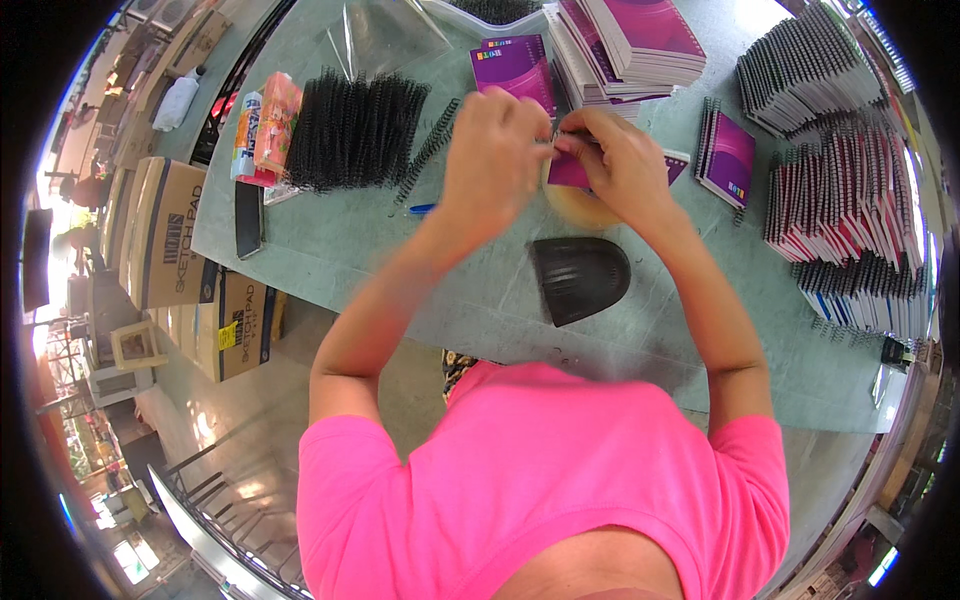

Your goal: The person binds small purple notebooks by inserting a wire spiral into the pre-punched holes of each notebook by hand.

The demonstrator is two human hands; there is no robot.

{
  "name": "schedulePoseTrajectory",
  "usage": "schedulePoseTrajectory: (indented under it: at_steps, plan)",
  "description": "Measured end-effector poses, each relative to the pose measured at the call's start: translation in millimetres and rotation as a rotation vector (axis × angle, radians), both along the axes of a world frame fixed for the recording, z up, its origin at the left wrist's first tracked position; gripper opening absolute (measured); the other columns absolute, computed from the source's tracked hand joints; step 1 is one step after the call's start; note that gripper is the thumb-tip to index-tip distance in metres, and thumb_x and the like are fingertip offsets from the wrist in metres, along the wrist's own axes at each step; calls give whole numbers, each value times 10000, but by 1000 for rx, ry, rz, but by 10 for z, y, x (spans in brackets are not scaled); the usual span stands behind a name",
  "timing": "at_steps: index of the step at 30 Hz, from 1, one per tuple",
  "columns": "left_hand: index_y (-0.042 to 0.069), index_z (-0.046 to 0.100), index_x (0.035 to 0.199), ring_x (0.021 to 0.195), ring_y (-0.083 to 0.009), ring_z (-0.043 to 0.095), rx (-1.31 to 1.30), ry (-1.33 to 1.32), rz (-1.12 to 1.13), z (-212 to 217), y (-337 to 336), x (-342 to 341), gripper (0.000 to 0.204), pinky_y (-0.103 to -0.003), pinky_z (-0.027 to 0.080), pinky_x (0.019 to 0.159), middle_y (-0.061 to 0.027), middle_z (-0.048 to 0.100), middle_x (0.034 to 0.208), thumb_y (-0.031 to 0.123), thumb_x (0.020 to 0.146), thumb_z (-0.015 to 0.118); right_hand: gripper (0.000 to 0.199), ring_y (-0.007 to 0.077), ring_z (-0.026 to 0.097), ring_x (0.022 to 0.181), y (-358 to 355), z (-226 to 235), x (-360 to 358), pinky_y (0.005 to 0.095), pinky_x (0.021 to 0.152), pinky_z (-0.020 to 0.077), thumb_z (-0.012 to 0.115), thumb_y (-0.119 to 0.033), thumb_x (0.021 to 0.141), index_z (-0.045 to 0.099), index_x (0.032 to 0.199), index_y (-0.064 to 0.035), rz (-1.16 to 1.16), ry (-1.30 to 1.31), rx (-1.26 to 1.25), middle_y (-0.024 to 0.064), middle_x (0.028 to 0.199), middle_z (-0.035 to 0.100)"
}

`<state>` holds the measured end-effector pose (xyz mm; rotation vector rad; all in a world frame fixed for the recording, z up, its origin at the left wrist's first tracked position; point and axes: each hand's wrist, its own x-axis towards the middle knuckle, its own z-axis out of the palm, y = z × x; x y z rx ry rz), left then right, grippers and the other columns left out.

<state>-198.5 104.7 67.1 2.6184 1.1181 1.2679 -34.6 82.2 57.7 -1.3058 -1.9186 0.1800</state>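
Note:
My right hand (622,165) is closed on a small purple notebook (568,172), thumb and fingers pinching near its upper left edge. My left hand (497,150), slightly blurred, is curled with its fingertips beside that edge; what it pinches is hidden. Beneath the notebook lies a yellowish round roll (582,208), partly covered. Left of my left hand are a loose black spiral coil (428,150) and a thick bunch of black coils (358,130). Just beyond my hands lie purple notebooks (512,72). A dark, ribbed, rounded piece (582,280) rests nearer to me.
A tall pile of purple-covered books (640,45) stands at the back. On the right are a coil-bound purple notebook (727,155) and stacks of spiral-bound notebooks (845,190). Colourful packets (275,120) and a dark phone-like slab (249,218) lie left. Cardboard boxes (172,230) stand beyond the table's left edge.

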Motion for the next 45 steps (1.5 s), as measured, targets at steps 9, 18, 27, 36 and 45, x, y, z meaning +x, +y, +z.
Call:
schedulePoseTrajectory:
  at_steps: [9, 18, 27, 36, 45]
  plan:
    - [69, 574, 1060, 867, -281, 554, -663, 360, -278, -487, -841, 149, 373, -407, 428, 756, -111, 583, 866, 199, 725, 677, 186, 117, 608, 767, -180, -33, 841, 242, 691, 475, 695, -70, 755, 638, 918, -4, 29, 405, -547, 35, 799, 645]
    - [98, 522, 1100, 795, -305, 570, -262, 189, -145, 18, -188, -66, 408, -383, 471, 703, -129, 561, 849, 98, 717, 662, 223, 94, 597, 806, -91, -285, 765, 242, 747, 503, 647, -61, 811, 644, 1028, -9, 93, 903, -567, 40, 916, 656]
    - [91, 644, 1022, 769, -171, 580, -151, 36, -119, 78, -118, 62, 275, -306, 462, 672, -52, 608, 888, 61, 749, 664, 225, 97, 595, 827, -156, -334, 761, 239, 757, 500, 653, -48, 804, 640, 1021, 9, 106, 899, -535, 47, 942, 657]
    - [237, 651, 1028, 719, -261, 576, 133, -273, -9, 350, 93, 185, 338, -360, 495, 640, -70, 523, 828, 106, 716, 670, 205, 90, 599, 806, -209, -436, 751, 233, 761, 489, 656, -61, 802, 648, 1003, -22, 126, 914, -493, 26, 890, 660]
    - [103, 662, 1015, 747, -173, 548, -16, -260, -43, 317, 0, 352, 302, -259, 443, 675, -70, 560, 816, 33, 722, 684, 214, 75, 583, 808, -247, -413, 742, 219, 762, 469, 669, -53, 794, 640, 1001, -4, 116, 893, -492, 21, 896, 654]
